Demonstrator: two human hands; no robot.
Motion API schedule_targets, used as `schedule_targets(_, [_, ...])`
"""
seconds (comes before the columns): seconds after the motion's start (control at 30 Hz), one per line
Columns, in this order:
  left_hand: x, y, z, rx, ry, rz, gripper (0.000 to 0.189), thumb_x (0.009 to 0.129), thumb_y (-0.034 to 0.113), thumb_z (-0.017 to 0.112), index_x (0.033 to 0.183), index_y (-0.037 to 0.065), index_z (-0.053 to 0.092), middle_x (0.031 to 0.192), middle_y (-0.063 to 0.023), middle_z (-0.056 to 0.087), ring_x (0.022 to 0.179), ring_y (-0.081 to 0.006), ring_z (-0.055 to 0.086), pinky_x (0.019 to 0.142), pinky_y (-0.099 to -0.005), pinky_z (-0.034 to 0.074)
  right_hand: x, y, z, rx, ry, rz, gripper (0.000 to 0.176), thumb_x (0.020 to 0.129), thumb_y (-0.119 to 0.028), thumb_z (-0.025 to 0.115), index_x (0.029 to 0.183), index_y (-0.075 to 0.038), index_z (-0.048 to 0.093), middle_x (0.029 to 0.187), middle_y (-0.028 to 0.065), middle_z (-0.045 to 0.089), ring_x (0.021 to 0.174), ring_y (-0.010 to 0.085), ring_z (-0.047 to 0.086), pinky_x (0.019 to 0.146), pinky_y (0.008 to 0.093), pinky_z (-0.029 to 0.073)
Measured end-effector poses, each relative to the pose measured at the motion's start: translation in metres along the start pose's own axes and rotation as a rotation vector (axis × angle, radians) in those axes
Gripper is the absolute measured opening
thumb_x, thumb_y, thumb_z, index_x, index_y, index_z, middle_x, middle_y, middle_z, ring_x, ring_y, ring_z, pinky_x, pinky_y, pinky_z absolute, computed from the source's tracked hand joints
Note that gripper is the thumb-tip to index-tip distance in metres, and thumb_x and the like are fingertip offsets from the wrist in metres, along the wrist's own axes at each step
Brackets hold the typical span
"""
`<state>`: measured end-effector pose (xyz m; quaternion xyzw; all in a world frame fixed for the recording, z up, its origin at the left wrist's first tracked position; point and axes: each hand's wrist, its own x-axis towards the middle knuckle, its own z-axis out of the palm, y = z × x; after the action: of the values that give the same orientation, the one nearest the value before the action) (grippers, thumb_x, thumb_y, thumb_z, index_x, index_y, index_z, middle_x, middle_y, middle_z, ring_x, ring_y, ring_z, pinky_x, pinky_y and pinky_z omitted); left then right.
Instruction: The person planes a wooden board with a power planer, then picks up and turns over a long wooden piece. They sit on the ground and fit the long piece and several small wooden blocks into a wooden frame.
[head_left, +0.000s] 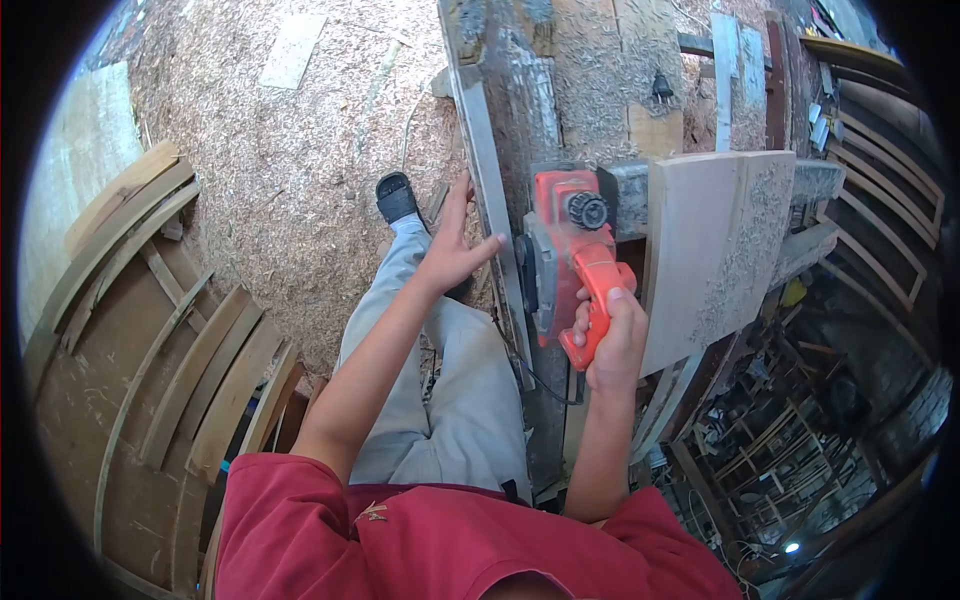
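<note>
My right hand is wrapped round the rear handle of a red electric hand planer. The planer lies tilted on its side over the workbench, its black front knob facing right. From its back end a black cord loops down. My left hand is open, fingers and thumb spread, right by the bench's long left edge board. Just right of the planer is a pale wooden panel, with shavings scattered over its right part.
Wood shavings cover the floor beyond my legs. Curved wooden pieces stand at the left, and curved frames at the right. A black plug lies farther along the bench. Scrap wood fills the lower right.
</note>
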<state>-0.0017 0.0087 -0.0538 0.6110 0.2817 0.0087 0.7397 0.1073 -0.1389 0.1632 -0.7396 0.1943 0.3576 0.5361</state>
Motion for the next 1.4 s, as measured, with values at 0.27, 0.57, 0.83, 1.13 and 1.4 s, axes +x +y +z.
schedule_targets(0.27, [-0.045,-0.058,0.022,-0.065,-0.19,-0.007,0.142,0.069,0.03,0.09,0.161,0.0,-0.014,0.17,-0.0262,0.002,0.159,-0.0355,0.005,0.128,-0.0427,0.01,0.003,-0.006,0.012,-0.071,-0.176,-0.103,0.038,0.105,-0.03,0.045,0.1,0.002,0.064,0.08,0.006,0.065,0.058,0.0076,0.051,0.053,0.0249,0.042])
schedule_targets(0.57, [-0.065,-0.073,0.051,-0.2,-0.267,-0.146,0.113,0.069,0.024,0.091,0.159,0.007,0.023,0.153,-0.0139,0.037,0.144,-0.0291,0.037,0.118,-0.0425,0.033,0.032,-0.02,0.054,-0.18,-0.311,-0.112,0.039,0.106,-0.034,0.042,0.098,0.001,0.059,0.078,0.0091,0.059,0.058,0.0113,0.051,0.054,0.0276,0.043])
schedule_targets(0.83, [-0.06,-0.036,0.044,-0.087,-0.174,-0.112,0.12,0.064,0.045,0.09,0.155,-0.001,0.028,0.15,-0.0241,0.039,0.146,-0.0411,0.032,0.121,-0.0458,0.027,0.049,-0.026,0.091,-0.111,-0.26,-0.104,0.037,0.106,-0.033,0.047,0.095,-0.001,0.063,0.074,0.0009,0.058,0.059,0.0058,0.05,0.054,0.0238,0.041])
schedule_targets(1.13, [-0.054,-0.026,0.038,0.45,-0.378,-0.527,0.162,0.053,0.075,0.086,0.162,-0.002,-0.006,0.167,-0.0327,-0.006,0.156,-0.0492,0.009,0.118,-0.0731,0.01,0.064,-0.036,0.113,-0.156,-0.183,-0.172,0.04,0.105,-0.036,0.049,0.095,0.0,0.065,0.072,0.0005,0.058,0.057,0.0057,0.051,0.05,0.0232,0.042])
schedule_targets(1.4, [-0.037,0.006,0.029,0.54,-0.432,-0.8,0.17,0.047,0.076,0.088,0.161,-0.001,-0.01,0.167,-0.0328,-0.014,0.154,-0.0543,0.008,0.119,-0.0721,0.009,0.092,-0.078,0.159,-0.122,-0.143,-0.233,0.042,0.105,-0.038,0.051,0.091,0.0,0.063,0.068,0.0003,0.057,0.054,0.0063,0.052,0.048,0.0234,0.041])
